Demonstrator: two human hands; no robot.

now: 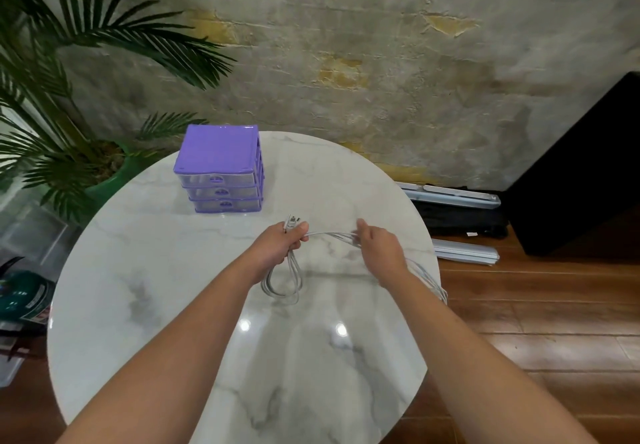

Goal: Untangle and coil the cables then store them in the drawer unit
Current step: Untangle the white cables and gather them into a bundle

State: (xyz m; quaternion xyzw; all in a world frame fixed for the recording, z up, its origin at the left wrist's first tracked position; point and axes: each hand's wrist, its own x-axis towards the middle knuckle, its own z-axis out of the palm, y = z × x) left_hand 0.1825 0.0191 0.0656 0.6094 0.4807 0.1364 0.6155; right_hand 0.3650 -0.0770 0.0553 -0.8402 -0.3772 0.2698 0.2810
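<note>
- Where the round marble-patterned table (145,270) fills the middle of the view, its glossy top shows grey veins and two bright spots of reflected light
- Behind it rises a rough grey wall (381,63) with yellowish patches, and dark wooden floor (540,308) runs along the right side
- At the left stands a palm plant (86,45) in a green pot (110,187); at the right, a large black object (581,173) stands by the wall, with pale long bars (464,251) lying on the floor beside the table
- On the far left part of the table sits the purple drawer unit (220,170), three clear drawers stacked, all pushed in
- White cables (329,235) run in a bundle between both hands above the table's middle, just in front of the drawer unit
- Closed around the cables, the left hand (280,244) has the plug ends sticking up past the thumb and several loops hanging below it down to the tabletop
- Fingers of the right hand (379,248) pinch the same bundle, and the loose strands trail from under it over the table's right edge
</note>
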